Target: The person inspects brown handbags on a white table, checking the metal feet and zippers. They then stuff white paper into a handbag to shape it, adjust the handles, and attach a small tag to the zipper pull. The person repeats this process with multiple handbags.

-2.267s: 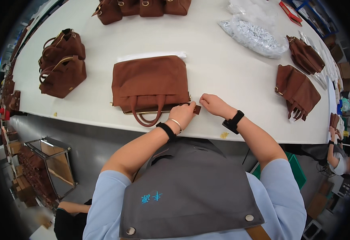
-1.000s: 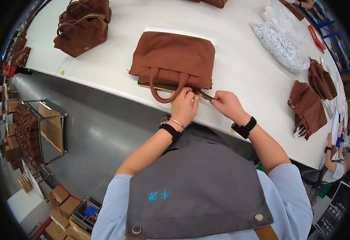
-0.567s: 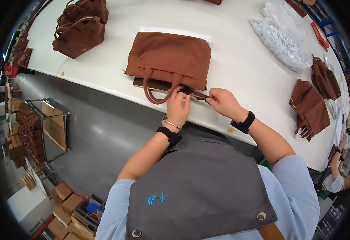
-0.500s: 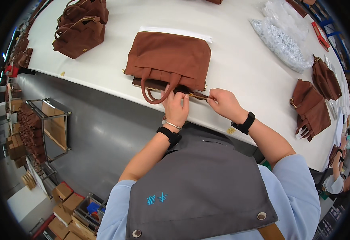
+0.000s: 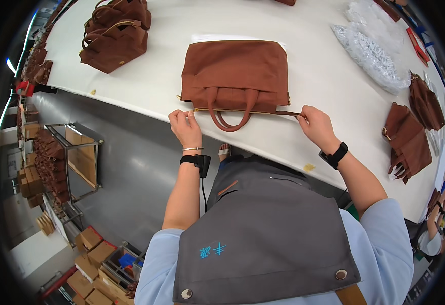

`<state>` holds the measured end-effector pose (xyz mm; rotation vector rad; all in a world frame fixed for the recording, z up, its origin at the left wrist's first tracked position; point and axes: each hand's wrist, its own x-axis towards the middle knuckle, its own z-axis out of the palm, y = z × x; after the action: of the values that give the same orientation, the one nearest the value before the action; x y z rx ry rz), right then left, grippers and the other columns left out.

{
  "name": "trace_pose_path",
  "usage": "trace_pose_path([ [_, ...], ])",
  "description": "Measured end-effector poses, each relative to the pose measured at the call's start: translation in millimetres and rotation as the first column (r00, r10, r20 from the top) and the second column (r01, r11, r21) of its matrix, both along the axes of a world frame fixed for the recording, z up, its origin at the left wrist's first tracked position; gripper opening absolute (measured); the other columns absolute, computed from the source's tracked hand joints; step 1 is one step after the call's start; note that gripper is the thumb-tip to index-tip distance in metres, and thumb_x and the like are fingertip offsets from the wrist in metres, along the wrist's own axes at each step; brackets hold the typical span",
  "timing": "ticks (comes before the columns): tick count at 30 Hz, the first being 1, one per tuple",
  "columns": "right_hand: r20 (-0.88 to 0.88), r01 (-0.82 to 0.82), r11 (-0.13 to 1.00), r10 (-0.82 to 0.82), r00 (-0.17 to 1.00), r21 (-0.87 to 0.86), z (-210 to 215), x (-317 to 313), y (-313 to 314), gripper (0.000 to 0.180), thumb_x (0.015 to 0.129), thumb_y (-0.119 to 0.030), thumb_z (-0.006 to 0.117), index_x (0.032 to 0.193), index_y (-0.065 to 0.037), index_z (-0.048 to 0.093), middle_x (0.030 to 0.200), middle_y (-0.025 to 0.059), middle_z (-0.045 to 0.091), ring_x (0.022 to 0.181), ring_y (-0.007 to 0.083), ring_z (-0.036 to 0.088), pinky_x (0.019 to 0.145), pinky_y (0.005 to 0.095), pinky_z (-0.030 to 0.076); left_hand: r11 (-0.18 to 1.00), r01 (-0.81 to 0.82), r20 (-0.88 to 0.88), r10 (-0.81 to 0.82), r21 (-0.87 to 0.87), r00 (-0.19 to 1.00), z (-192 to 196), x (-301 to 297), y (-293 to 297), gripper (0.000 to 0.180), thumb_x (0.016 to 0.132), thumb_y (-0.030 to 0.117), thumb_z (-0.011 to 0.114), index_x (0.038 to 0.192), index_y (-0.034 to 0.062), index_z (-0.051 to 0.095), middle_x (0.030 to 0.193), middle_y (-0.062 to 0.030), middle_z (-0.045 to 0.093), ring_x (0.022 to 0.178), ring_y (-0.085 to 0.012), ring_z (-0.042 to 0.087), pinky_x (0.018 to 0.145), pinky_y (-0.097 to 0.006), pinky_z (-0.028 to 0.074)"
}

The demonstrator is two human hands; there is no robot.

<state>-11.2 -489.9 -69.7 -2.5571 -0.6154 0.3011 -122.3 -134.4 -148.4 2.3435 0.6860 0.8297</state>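
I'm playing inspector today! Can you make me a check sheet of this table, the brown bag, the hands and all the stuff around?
Surface: white table, mostly bare near the front edge.
Job's things: flat brown handbag lying near the table edge, handles toward the person, zipper strip along its near side.
Clutter: two upright brown bags far left; folded brown bags right; clear packets far right.
Hands: left hand pinches the zipper strip's left end; right hand pinches its right end.
Cables: thin cord hanging from the left wrist band.
Surroundings: grey floor, metal rack, cardboard boxes lower left.
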Motion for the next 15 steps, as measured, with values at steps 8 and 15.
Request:
trace_pose_path([
  [8,0.039,0.089,0.995,-0.091,0.995,0.046,5,-15,12,0.02,0.086,-0.015,0.065,0.102,-0.004,0.067,0.09,0.0156,0.068,0.079,0.0342,0.066,0.069,0.0428,0.051,0.95,0.31,-0.008,-0.31,-0.036,0.951,4,-2,33,0.025,0.09,0.016,0.068,0.111,0.0022,0.064,0.09,-0.0075,0.063,0.075,-0.0203,0.056,0.07,-0.036,0.047],
  [15,-0.896,0.744,0.606,-0.111,0.429,0.281,-4,-25,55,0.028,0.097,-0.019,0.057,0.122,-0.007,0.053,0.067,-0.0031,0.044,0.058,0.0097,0.043,0.052,0.026,0.039,0.28,-0.013,-0.165,-0.527,-0.96,0.834,42,21,49,0.051,0.094,0.022,0.066,0.135,-0.0005,0.047,0.078,-0.0051,0.066,0.056,-0.0078,0.051,0.048,-0.022,0.039],
])
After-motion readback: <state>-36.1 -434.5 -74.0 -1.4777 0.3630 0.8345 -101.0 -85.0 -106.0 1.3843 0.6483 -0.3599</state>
